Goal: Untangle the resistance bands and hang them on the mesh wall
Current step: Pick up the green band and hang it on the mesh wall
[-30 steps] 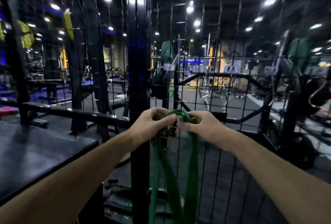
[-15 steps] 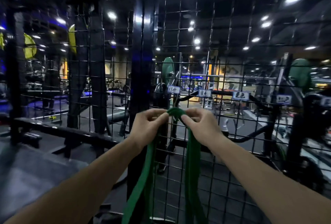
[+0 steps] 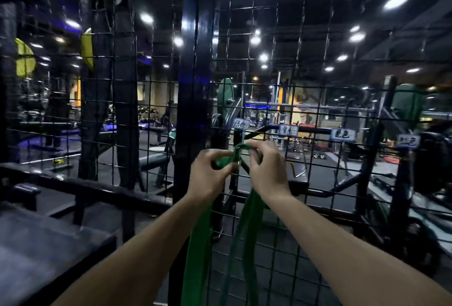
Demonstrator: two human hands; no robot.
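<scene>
A green resistance band (image 3: 199, 237) hangs in long loops down the black mesh wall (image 3: 276, 66). Its top fold sits between my hands, just under a small label tag (image 3: 241, 124) on the mesh. My left hand (image 3: 208, 175) pinches the band's top from the left. From the right, my right hand (image 3: 267, 168) grips the same fold with curled fingers. Whether the fold sits on a hook is hidden behind my fingers. The band's lower ends run out of the bottom of the view.
A thick black post (image 3: 193, 85) stands just left of my hands. Three more label tags (image 3: 288, 130) run along the mesh to the right. A dark platform (image 3: 44, 244) lies at lower left. Gym machines and a bench (image 3: 156, 159) stand beyond the mesh.
Both hands have stayed on the top of the green band close against the mesh. The camera has tilted up, showing more mesh and the label tags.
</scene>
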